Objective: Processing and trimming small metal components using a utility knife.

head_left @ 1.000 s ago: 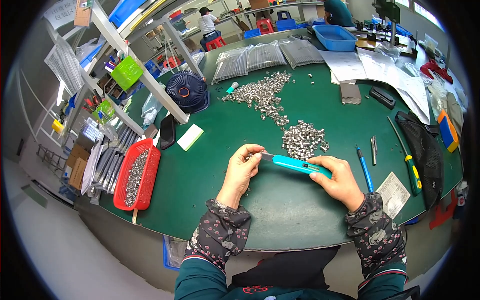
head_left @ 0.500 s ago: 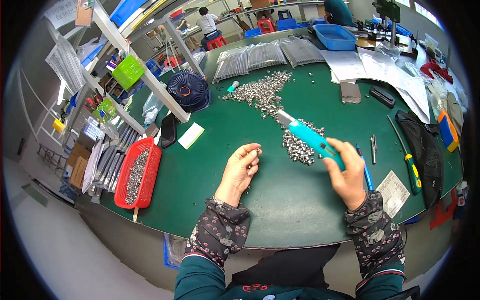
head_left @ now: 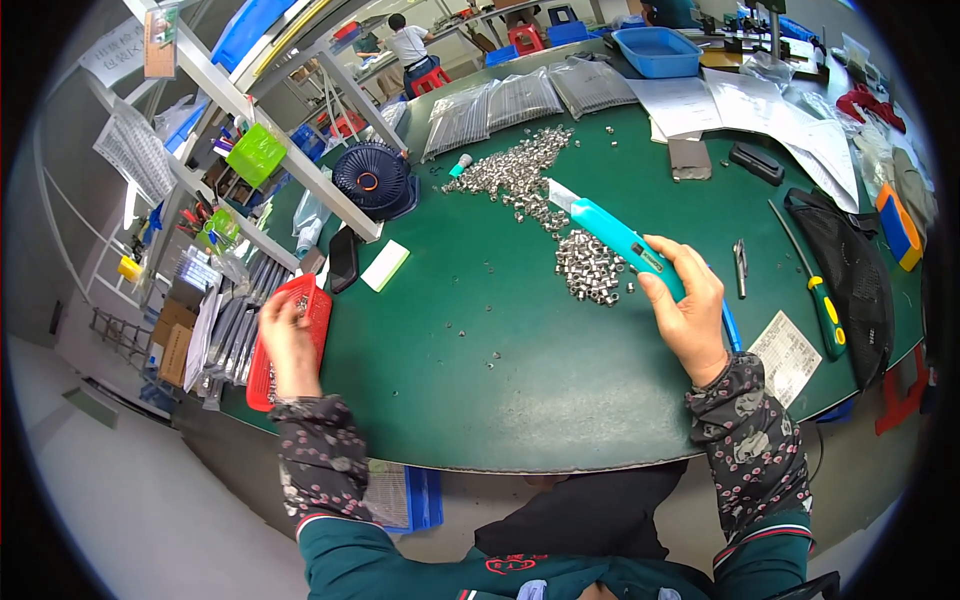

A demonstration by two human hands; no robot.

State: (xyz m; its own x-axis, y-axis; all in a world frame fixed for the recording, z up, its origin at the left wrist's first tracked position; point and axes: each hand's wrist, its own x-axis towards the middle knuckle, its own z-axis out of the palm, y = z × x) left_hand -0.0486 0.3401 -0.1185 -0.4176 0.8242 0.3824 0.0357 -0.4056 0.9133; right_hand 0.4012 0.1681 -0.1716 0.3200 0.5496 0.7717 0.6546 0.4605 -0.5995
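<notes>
Left hand [head_left: 288,340] moved from mid-table to red basket [head_left: 321,318]; fingers blurred, curled, cannot tell if holding anything. Right hand [head_left: 690,310] grasps one cutter [head_left: 618,236], blade out, above table [head_left: 430,390]. Near it, two piles of metal rings [head_left: 588,268]. Farther, three clear bags [head_left: 525,99]; rightward, one screwdriver [head_left: 826,318].

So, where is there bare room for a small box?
The widest patch is the front of the green table, between the red basket and the right hand; a few loose metal bits lie on its left. A smaller one lies between the knife and grey block. It is crowded at the metal rings, and by the black bag and screwdriver.
</notes>
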